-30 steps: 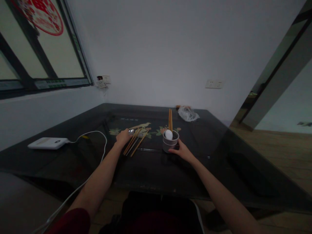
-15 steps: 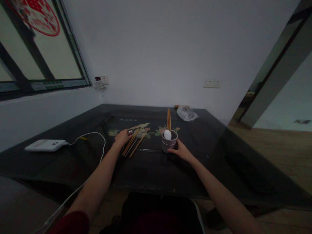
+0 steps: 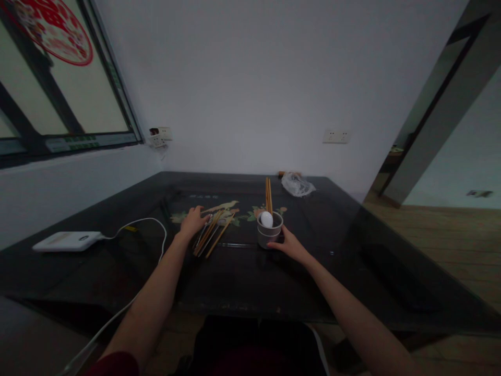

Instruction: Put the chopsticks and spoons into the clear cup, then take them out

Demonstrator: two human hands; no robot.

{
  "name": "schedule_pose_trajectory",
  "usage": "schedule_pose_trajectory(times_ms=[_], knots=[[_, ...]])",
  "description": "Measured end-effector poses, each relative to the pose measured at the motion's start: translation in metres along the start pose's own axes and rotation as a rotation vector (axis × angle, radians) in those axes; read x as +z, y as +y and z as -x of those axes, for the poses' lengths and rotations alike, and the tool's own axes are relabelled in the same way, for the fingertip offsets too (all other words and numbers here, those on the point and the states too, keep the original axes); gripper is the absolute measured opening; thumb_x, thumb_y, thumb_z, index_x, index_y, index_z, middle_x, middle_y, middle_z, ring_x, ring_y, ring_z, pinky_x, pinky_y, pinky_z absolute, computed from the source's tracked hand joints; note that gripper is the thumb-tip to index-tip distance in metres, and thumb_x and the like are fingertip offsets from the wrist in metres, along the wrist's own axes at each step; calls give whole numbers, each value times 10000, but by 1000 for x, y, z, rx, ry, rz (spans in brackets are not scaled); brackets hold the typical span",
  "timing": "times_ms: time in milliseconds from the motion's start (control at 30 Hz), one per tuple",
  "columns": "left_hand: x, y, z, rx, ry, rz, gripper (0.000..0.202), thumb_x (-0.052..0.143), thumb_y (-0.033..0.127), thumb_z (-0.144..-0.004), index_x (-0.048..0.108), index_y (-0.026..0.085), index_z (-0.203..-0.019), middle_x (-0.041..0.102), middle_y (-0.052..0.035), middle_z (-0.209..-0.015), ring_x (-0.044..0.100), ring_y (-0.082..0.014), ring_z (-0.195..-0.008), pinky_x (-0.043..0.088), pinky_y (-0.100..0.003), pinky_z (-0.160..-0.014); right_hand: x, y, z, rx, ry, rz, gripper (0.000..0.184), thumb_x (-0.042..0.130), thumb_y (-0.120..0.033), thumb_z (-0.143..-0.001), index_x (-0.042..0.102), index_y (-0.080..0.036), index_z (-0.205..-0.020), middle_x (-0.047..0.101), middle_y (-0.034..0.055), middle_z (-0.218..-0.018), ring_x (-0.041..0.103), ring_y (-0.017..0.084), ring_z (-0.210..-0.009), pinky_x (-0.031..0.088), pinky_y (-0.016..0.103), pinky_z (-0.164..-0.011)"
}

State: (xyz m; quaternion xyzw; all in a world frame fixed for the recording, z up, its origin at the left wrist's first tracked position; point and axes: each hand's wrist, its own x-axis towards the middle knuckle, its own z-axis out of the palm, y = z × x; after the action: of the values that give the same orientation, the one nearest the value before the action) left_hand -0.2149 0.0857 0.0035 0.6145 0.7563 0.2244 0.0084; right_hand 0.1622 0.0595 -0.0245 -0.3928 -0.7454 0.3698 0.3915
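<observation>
1. Metal cup: stands upright on the dark glass table, taken here as the landmark. It holds a white spoon and a pair of wooden chopsticks standing on end.
2. Right hand: just right of the cup, fingers curled against its side, palm touching the wall; the hand steadies it.
3. Left hand: left of the cup, well apart from it, fingers spread loosely and laid over the near ends of the loose utensils.
4. Loose chopsticks: a slanted bundle lying flat on the table, left of the cup; a metal spoon lies among them.
5. White device with cable: far left of the cup.
6. Plastic bag: beyond the cup, near the wall.
</observation>
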Motion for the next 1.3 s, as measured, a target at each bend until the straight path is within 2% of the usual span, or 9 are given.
schedule_pose_trajectory(times_ms=[167, 267, 400, 567, 733, 833, 967, 1167, 1300], knots=[[-5, 18, 0, 151, 138, 249, 377, 538, 273, -793, 544, 139, -1146, 546, -129, -1165, 615, -189, -872, 476, -347, -856, 1, 2, -1, -7, 1, -9, 753, 782, -376, -627, 445, -175, -1270, 585, 122, -1225, 560, 267, -1107, 440, 423, -946], [-6, 42, 7, 239, 106, 487, 315, 523, 273, -791, 575, 150, -1077, 603, -103, -1103, 615, -197, -905, 491, -349, -833, 1, 2, -1, 8, -1, -28, 750, 789, -367, -618, 453, -181, -1263, 587, 115, -1223, 573, 265, -1088, 442, 430, -948], [-3, 83, 21, 311, -105, 785, 348, 539, 393, -805, 591, 160, -1058, 653, -90, -1060, 614, -215, -982, 481, -357, -867, 1, 0, 0, 5, 4, -27, 751, 789, -352, -617, 453, -182, -1267, 590, 112, -1220, 564, 269, -1105, 431, 439, -960], [0, 128, 29, 414, -286, 866, 384, 592, 456, -779, 626, 183, -1047, 642, -82, -1107, 585, -214, -1038, 435, -343, -934, 1, -6, 2, -32, 20, -9, 722, 780, -344, -627, 464, -184, -1256, 573, 112, -1250, 534, 271, -1150, 399, 441, -992], [1, 160, 28, 301, -681, 1061, 478, 618, 444, -780, 568, 204, -1191, 569, -101, -1260, 527, -229, -1134, 440, -327, -884, 2, -8, 3, -25, 22, -33, 742, 783, -351, -620, 458, -186, -1266, 574, 110, -1253, 525, 277, -1166, 393, 442, -998], [6, 172, 26, 275, -803, 1152, 542, 678, 396, -742, 549, 184, -1223, 528, -129, -1311, 520, -231, -1137, 432, -322, -881, 2, -7, 2, -22, 23, -44, 771, 784, -347, -622, 434, -184, -1289, 565, 113, -1265, 531, 270, -1160, 397, 433, -996], [13, 179, 21, 330, -869, 1165, 522, 709, 346, -705, 585, 185, -1186, 572, -121, -1255, 554, -220, -1084, 432, -306, -878, 3, -2, 0, -28, 13, -66, 794, 792, -335, -617, 418, -173, -1299, 552, 124, -1285, 533, 264, -1163, 396, 423, -1003], [12, 182, 19, 412, -885, 1192, 507, 722, 290, -669, 603, 203, -1153, 619, -94, -1187, 588, -207, -1037, 449, -295, -861, 3, 1, -1, -34, 14, -67, 810, 799, -324, -606, 417, -188, -1308, 560, 118, -1278, 538, 272, -1163, 398, 442, -1005], [10, 182, 21, 421, -833, 1166, 467, 721, 280, -668, 618, 175, -1111, 638, -104, -1144, 596, -208, -1013, 451, -306, -865, 3, 0, -1, -46, 17, -60, 814, 800, -330, -604, 420, -186, -1310, 540, 123, -1304, 515, 273, -1194, 384, 432, -1022]])
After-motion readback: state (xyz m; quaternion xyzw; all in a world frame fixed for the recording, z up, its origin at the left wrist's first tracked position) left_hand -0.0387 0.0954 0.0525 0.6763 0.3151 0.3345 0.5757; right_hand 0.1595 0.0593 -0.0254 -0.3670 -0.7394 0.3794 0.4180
